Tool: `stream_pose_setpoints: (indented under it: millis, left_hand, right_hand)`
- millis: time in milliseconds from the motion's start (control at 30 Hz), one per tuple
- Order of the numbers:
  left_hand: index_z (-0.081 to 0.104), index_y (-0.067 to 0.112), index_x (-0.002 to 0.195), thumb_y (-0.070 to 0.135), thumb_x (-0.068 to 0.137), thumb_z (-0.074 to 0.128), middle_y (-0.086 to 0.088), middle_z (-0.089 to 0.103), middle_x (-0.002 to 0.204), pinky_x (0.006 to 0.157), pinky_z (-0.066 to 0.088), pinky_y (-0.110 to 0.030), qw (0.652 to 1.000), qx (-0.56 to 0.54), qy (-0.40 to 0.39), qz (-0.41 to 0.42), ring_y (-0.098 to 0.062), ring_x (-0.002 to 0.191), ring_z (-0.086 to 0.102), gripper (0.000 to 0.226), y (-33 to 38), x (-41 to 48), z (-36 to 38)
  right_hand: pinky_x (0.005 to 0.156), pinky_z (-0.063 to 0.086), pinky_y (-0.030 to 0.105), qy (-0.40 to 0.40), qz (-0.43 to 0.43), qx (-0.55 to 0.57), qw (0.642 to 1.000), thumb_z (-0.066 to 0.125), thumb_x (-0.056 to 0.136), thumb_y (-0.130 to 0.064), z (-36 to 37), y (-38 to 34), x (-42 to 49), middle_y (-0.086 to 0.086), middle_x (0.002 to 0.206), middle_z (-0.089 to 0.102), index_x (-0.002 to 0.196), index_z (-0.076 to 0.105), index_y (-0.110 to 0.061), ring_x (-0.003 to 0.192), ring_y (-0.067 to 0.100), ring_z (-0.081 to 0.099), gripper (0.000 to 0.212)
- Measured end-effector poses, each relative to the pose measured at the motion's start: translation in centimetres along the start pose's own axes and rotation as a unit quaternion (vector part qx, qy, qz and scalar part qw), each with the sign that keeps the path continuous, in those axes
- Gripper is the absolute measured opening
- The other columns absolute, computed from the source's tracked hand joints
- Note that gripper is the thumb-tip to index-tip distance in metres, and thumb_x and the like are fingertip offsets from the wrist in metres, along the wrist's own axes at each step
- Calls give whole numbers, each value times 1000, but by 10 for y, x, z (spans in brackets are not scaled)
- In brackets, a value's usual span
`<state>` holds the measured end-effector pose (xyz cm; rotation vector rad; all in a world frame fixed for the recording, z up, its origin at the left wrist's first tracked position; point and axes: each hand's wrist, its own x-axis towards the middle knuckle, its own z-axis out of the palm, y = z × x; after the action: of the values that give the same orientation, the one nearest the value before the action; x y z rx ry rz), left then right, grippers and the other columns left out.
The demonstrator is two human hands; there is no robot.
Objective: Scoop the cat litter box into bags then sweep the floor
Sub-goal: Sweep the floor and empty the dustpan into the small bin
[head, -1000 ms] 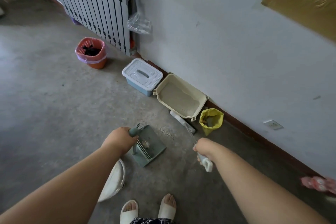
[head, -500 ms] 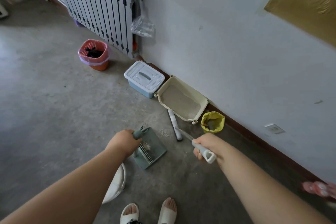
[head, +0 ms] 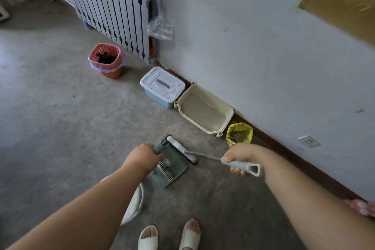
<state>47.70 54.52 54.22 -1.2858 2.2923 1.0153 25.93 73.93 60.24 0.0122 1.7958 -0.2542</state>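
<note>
Fingers [head: 237, 171] of the right hand [head: 240, 155] are clamped round the grey handle of a white-headed floor sweeper [head: 180, 149]. Its head lies across the mouth of the teal plastic dustpan [head: 172, 170], likely to push grit in. The left hand [head: 142, 158] grips the pan's stub handle, probably to steady it. Beyond the dustpan sit the cream plastic litter box [head: 194, 123] and yellow bag [head: 244, 130]; farther off are a blue lidded box [head: 162, 85] and a pink-lined bin [head: 105, 61], neither in the way.
</note>
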Motion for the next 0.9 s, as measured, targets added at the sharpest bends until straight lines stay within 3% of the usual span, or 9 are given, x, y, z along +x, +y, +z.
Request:
stream_pose_setpoints:
  millis: [133, 233, 267, 333, 467, 600, 733, 800, 900]
  left_hand:
    - [66, 19, 94, 33, 86, 56, -3, 67, 90, 71, 45, -27, 1000, 5, 3, 3, -21, 84, 60, 18, 2, 1, -1]
    - [66, 17, 96, 33, 88, 56, -4, 67, 92, 71, 45, -27, 1000, 14, 2, 6, -23, 88, 61, 20, 1, 2, -2]
    - [66, 17, 96, 33, 87, 56, -4, 68, 93, 71, 45, -27, 1000, 14, 2, 7, -23, 89, 62, 21, 1, 2, -2]
    - [66, 17, 94, 32, 87, 56, -4, 68, 91, 70, 44, -27, 1000, 8, 1, 8, -23, 87, 62, 20, 1, 3, -1]
    - [65, 17, 91, 32, 85, 57, -2, 65, 85, 67, 43, -27, 1000, 1, -1, 4, -21, 81, 60, 18, -1, 2, -1]
    - [65, 19, 87, 31, 85, 57, -1, 65, 80, 65, 43, -27, 1000, -9, -3, -1, -20, 77, 60, 15, -1, 1, 0]
    - [65, 20, 89, 32, 86, 57, -2, 65, 83, 67, 43, -27, 1000, 2, -3, 4, -21, 78, 60, 15, 1, 2, 0]
    - [66, 19, 90, 33, 86, 57, -2, 66, 85, 67, 43, -27, 1000, 4, 0, 5, -21, 79, 59, 17, 1, 2, 0]
    - [66, 19, 91, 35, 86, 57, -2, 65, 83, 68, 43, -27, 1000, 9, 4, 3, -22, 79, 59, 19, 0, 2, 1]
  right_hand:
    - [51, 44, 30, 35, -2, -58, 998, 49, 96, -19, 4, -12, 6, 14, 77, 59, 117, 53, -8, 54, 18, 51, 24]
    - [61, 43, 30, 57, -25, -180, 982, 46, 98, -21, 50, -14, 35, 14, 91, 63, 84, 55, -5, 66, 22, 53, 23]
    - [62, 44, 29, 61, -26, -200, 978, 46, 98, -20, 66, -13, 46, 12, 87, 61, 78, 51, -7, 69, 22, 54, 25]
    - [67, 50, 31, 39, 3, -140, 989, 51, 97, -19, 88, -6, 58, 9, 73, 56, 88, 53, -4, 67, 23, 57, 17]
    - [39, 40, 21, -21, 4, -5, 1000, 57, 93, -16, 64, 14, 38, 9, 58, 55, 111, 55, -1, 39, 15, 48, 23]
    - [35, 39, 17, -63, 21, 86, 994, 54, 95, -19, -4, 16, -2, 8, 65, 50, 123, 49, -10, 45, 9, 43, 29]
    - [39, 42, 20, -23, 3, 44, 999, 53, 96, -21, -8, 9, -4, 10, 70, 53, 121, 52, -14, 47, 11, 46, 26]
    - [46, 42, 27, 8, -17, -10, 1000, 53, 95, -21, 22, 9, 20, 12, 71, 56, 118, 54, -9, 50, 16, 48, 26]
    - [47, 39, 30, -4, 25, -60, 998, 49, 98, -22, 71, 7, 48, 10, 61, 55, 108, 54, -4, 42, 20, 50, 21]
